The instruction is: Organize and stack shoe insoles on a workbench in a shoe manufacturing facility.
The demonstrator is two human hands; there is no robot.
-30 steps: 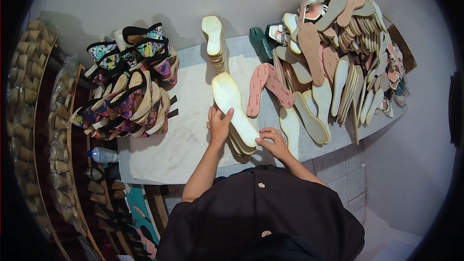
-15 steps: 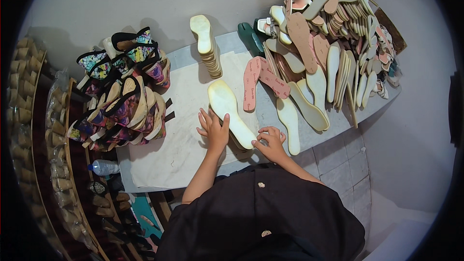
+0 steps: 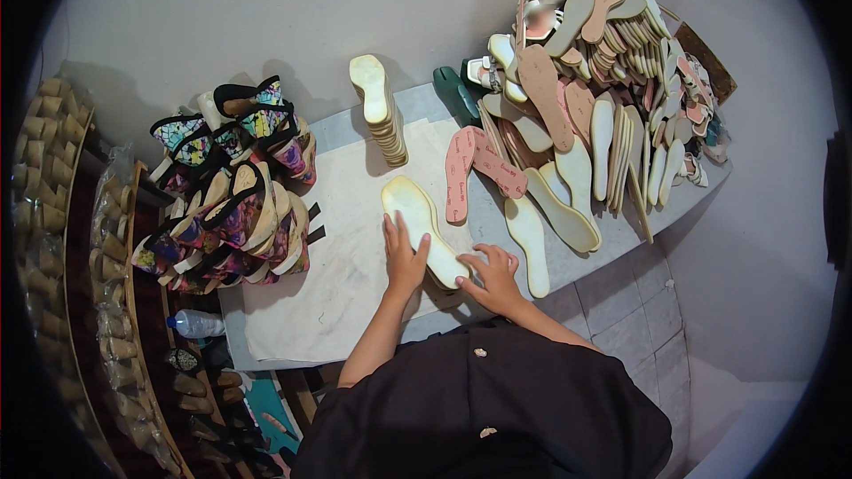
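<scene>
The fingers of the left hand (image 3: 406,264) lie apart from the thumb, resting along the left side of a pale cream sole (image 3: 410,202) with the thumb bent over its narrow part. The right hand (image 3: 495,284) is at the sole's near end, thumb and forefinger at its edge, the other fingers curled above (I cannot tell whether they pinch it). The cream sole lies slantwise in front of the person's body, its broad end pointing away, on top of at least one more layer whose edges show beneath. Under it spreads a pale sheet (image 3: 306,302) on the grey desk (image 3: 333,130). Just beyond stands a tall stack of similar soles (image 3: 370,89). To the right two pink soles with red print (image 3: 460,173) overlap at the top, and near the right hand lies a single cream sole (image 3: 530,248). Farther right sits a large heap of soles (image 3: 545,102), brown, grey and cream, with a dark green foot-shaped form (image 3: 455,95) at its left edge. To the left, colourful patterned shoes (image 3: 240,213) are piled up near two black strips (image 3: 316,222). A clear bottle (image 3: 197,324) lies beyond the desk's left edge, beside racks (image 3: 114,302) of brown pieces.
</scene>
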